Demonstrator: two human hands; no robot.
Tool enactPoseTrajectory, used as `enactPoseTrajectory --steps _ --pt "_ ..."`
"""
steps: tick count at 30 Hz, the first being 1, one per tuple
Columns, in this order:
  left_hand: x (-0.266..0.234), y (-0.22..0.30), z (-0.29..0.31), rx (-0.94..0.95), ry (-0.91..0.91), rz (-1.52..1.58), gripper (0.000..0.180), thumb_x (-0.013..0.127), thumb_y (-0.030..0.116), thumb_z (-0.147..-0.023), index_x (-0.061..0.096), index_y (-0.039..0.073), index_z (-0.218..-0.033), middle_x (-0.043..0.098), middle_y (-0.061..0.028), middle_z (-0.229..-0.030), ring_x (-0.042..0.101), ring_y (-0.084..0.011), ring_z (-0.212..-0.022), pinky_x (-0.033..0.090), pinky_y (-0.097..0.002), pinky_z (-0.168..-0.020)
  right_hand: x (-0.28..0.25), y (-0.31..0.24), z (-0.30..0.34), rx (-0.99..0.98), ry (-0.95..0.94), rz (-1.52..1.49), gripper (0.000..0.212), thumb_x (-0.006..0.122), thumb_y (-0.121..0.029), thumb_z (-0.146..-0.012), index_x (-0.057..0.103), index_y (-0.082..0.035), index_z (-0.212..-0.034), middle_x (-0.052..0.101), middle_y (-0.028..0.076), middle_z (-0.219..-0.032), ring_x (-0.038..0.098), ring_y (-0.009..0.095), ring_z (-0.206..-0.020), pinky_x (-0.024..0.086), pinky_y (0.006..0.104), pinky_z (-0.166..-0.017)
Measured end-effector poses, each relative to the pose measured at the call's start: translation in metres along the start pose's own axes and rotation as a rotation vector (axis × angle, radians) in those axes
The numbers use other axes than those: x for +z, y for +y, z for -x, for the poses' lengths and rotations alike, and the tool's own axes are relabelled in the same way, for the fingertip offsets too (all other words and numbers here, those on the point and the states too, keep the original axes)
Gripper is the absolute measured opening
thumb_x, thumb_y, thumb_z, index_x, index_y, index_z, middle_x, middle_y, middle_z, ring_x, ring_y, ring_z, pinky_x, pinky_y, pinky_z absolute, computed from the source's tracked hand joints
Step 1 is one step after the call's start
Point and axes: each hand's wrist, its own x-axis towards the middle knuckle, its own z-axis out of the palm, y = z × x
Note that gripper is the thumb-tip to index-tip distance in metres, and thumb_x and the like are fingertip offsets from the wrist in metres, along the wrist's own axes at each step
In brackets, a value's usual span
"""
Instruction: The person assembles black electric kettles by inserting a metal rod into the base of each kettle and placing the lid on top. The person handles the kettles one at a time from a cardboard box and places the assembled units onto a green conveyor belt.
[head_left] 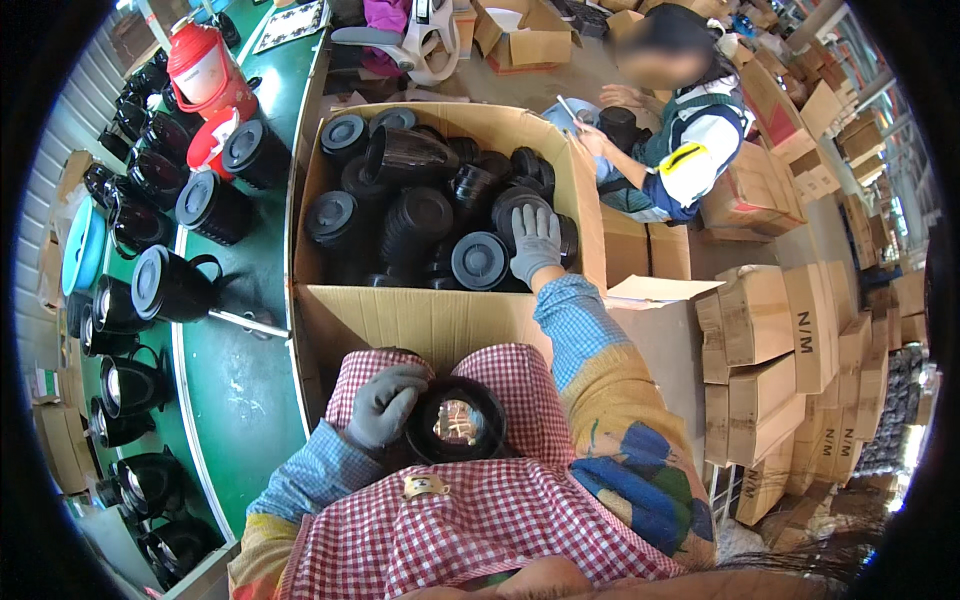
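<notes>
In my lap lies a round black jug [492, 408] with a shiny, mirror-like inside facing up. My left hand [388, 405], in a grey glove, is curled closed at its left side, where a handle may be hidden under the fingers. My right hand [537, 240], also gloved, reaches into the cardboard box [420, 312] before me. Its fingers are stretched out flat over a black part [508, 204] at the box's right side. Several black parts fill the box, among them a round ridged lid [480, 261] and a shiny cylinder [408, 157].
On the left, a green workbench [235, 385] carries black jugs [175, 283], a red-and-white thermos [203, 66] and a blue basin [84, 245]. Across the box, a co-worker [690, 135] handles a dark part. Closed cartons [757, 315] are stacked at right.
</notes>
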Motion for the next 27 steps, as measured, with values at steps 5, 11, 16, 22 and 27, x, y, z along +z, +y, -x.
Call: enactPoseTrajectory --steps 5,11,16,22,27 --pt "-0.006 -0.010 -0.010 -0.044 0.047 0.110 0.021 0.056 0.009 -0.097 0.071 -0.004 -0.104 0.069 -0.0210 -0.115 0.067 -0.0300 -0.105 0.051 -0.0383 -0.094 0.029 0.015 -0.025 -0.091 0.105 0.041 0.088 0.067 -0.040 -0.087 0.024 -0.015 -0.159 0.025 0.010 -0.164 0.023 0.036 -0.150 0.013 0.0509 -0.123" --pt "-0.003 0.000 -0.020 -0.054 0.015 0.148 0.021 0.055 0.008 -0.097 0.070 -0.004 -0.105 0.069 -0.0212 -0.116 0.067 -0.0304 -0.107 0.051 -0.0384 -0.095 0.032 0.026 -0.016 -0.095 0.386 -0.145 0.073 0.069 -0.036 -0.086 0.042 -0.011 -0.150 0.047 0.012 -0.152 0.043 0.032 -0.138 0.025 0.0490 -0.118" --pt "0.002 -0.005 -0.014 -0.102 0.009 0.170 0.021 0.053 0.007 -0.099 0.070 -0.004 -0.104 0.067 -0.0202 -0.119 0.065 -0.0282 -0.109 0.049 -0.0367 -0.096 0.002 0.047 0.021 0.062 0.561 -0.352 0.066 0.069 -0.026 -0.086 0.047 -0.009 -0.147 0.055 0.016 -0.145 0.051 0.033 -0.133 0.030 0.0507 -0.114" --pt "-0.008 -0.010 -0.012 -0.098 0.050 0.189 0.023 0.053 0.010 -0.101 0.067 -0.004 -0.114 0.064 -0.0165 -0.128 0.060 -0.0244 -0.119 0.044 -0.0365 -0.104 -0.084 0.028 0.141 -0.122 0.101 -1.744 0.062 0.061 -0.010 -0.094 0.042 0.004 -0.150 0.054 0.018 -0.146 0.050 0.028 -0.136 0.033 0.0343 -0.115" --pt "-0.009 0.028 -0.046 0.083 -0.050 0.311 0.057 0.053 0.018 -0.105 0.033 -0.001 -0.155 0.040 -0.0168 -0.156 0.038 -0.0264 -0.144 0.029 -0.0383 -0.119 -0.127 0.013 0.235 -0.518 -0.003 -1.760 0.066 0.064 -0.027 -0.095 0.043 0.011 -0.146 0.052 0.020 -0.147 0.048 0.029 -0.139 0.033 0.0381 -0.118"
